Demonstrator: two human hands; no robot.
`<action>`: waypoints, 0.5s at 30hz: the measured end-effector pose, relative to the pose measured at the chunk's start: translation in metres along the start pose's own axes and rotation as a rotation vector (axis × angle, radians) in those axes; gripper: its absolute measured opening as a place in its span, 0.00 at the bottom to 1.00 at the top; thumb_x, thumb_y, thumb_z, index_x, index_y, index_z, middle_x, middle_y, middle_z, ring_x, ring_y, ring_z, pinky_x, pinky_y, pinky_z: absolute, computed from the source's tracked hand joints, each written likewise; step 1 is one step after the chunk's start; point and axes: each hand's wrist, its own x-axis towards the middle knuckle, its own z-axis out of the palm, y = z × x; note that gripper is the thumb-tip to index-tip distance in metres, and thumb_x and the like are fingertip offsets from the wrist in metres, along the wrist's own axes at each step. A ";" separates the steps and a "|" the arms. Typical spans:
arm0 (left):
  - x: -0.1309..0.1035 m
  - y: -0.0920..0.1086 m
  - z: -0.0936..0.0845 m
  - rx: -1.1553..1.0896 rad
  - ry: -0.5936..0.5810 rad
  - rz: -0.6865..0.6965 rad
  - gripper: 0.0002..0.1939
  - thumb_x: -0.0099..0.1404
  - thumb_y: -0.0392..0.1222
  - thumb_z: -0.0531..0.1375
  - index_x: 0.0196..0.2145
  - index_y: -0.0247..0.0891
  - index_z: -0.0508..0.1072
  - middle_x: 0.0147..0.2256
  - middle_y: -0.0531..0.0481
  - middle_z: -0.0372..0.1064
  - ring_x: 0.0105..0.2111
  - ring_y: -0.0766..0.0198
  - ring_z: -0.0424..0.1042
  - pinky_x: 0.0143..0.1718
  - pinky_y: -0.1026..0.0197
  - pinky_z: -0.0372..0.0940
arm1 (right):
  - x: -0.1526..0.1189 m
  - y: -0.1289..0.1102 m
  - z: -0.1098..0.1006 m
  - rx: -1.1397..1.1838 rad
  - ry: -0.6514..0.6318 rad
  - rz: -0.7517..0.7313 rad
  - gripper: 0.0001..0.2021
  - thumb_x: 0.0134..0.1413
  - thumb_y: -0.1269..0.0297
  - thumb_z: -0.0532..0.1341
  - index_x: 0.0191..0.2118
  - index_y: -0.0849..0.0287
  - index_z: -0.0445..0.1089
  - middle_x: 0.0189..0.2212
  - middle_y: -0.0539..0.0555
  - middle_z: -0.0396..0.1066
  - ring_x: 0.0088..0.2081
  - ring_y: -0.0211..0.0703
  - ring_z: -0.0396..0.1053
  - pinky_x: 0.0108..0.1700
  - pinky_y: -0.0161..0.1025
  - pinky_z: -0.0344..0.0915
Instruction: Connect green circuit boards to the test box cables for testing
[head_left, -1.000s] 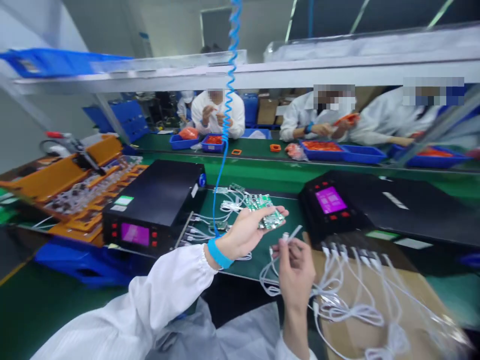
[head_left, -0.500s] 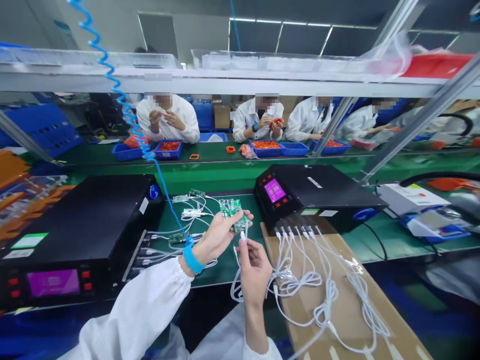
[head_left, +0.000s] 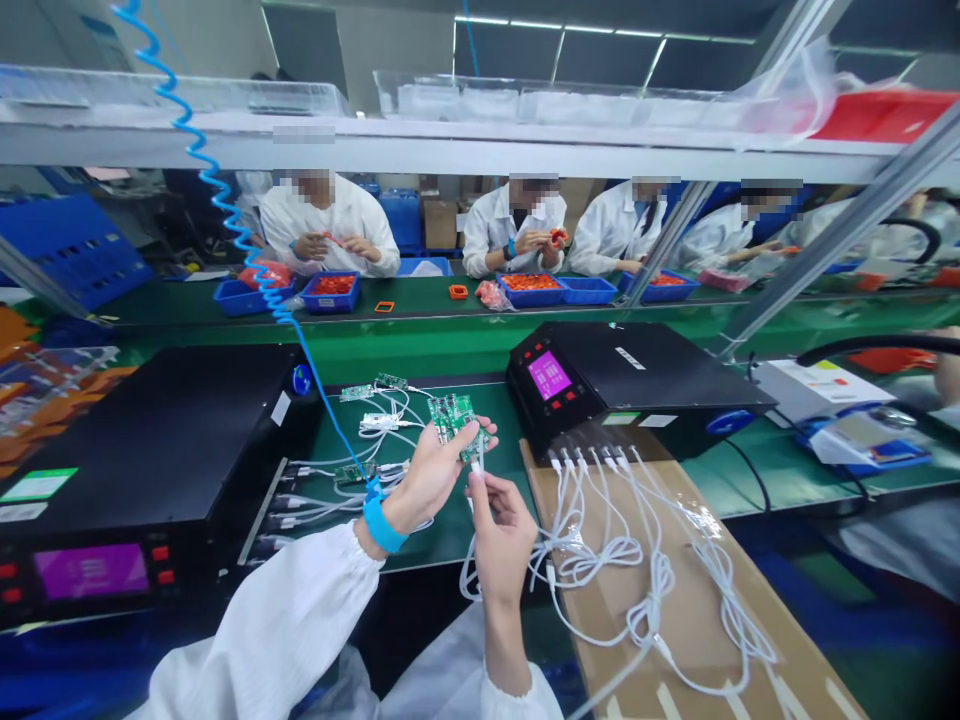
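Observation:
My left hand [head_left: 439, 472], with a blue wrist strap [head_left: 382, 518] at its wrist, is closed on green circuit boards [head_left: 452, 414], thumb on top. Just below, my right hand [head_left: 504, 535] pinches the white plug of a USB cable [head_left: 476, 466] at the boards' lower edge. Whether the plug sits fully in a socket I cannot tell. Behind my left hand, several small circuit boards [head_left: 356, 393] lie on the green bench, joined to white cables. The wrist strap's blue coiled cord [head_left: 255, 270] runs up and to the left.
Black testers with purple screens stand left [head_left: 187, 430] and right [head_left: 637, 375]. Bundled white cables [head_left: 600, 560] lie over a cardboard sheet [head_left: 720, 610]. Across the bench, people in white coats [head_left: 337, 225] work beside blue bins [head_left: 330, 292] of orange parts. A shelf [head_left: 420, 145] crosses overhead.
Both hands, with the boards and plug, have shifted slightly left in view. The camera view has moved a little too. My grip looks the same.

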 end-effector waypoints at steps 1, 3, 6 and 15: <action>0.000 -0.001 -0.001 0.010 0.010 0.004 0.18 0.57 0.44 0.77 0.40 0.32 0.79 0.45 0.40 0.79 0.49 0.49 0.79 0.60 0.45 0.70 | 0.000 0.000 0.000 0.002 -0.002 0.011 0.21 0.56 0.47 0.70 0.42 0.62 0.78 0.35 0.57 0.80 0.37 0.46 0.77 0.44 0.43 0.73; -0.001 -0.005 -0.002 0.038 0.017 0.004 0.20 0.58 0.46 0.76 0.42 0.34 0.78 0.46 0.41 0.79 0.49 0.49 0.79 0.59 0.46 0.70 | 0.000 0.002 0.001 0.016 0.003 0.037 0.21 0.56 0.46 0.70 0.41 0.62 0.77 0.34 0.57 0.80 0.36 0.46 0.77 0.43 0.43 0.72; 0.001 -0.009 -0.004 0.076 -0.001 0.017 0.21 0.59 0.49 0.75 0.44 0.35 0.77 0.47 0.40 0.79 0.50 0.49 0.79 0.56 0.48 0.71 | 0.001 0.003 0.003 0.037 0.017 0.059 0.21 0.55 0.45 0.70 0.40 0.62 0.77 0.31 0.55 0.79 0.35 0.45 0.76 0.40 0.42 0.71; 0.011 -0.002 -0.002 -0.004 0.051 0.019 0.23 0.61 0.57 0.72 0.42 0.34 0.77 0.43 0.40 0.79 0.49 0.51 0.78 0.53 0.52 0.71 | 0.006 -0.002 0.004 0.087 -0.017 0.081 0.23 0.52 0.44 0.71 0.39 0.62 0.76 0.29 0.56 0.78 0.28 0.40 0.70 0.30 0.36 0.66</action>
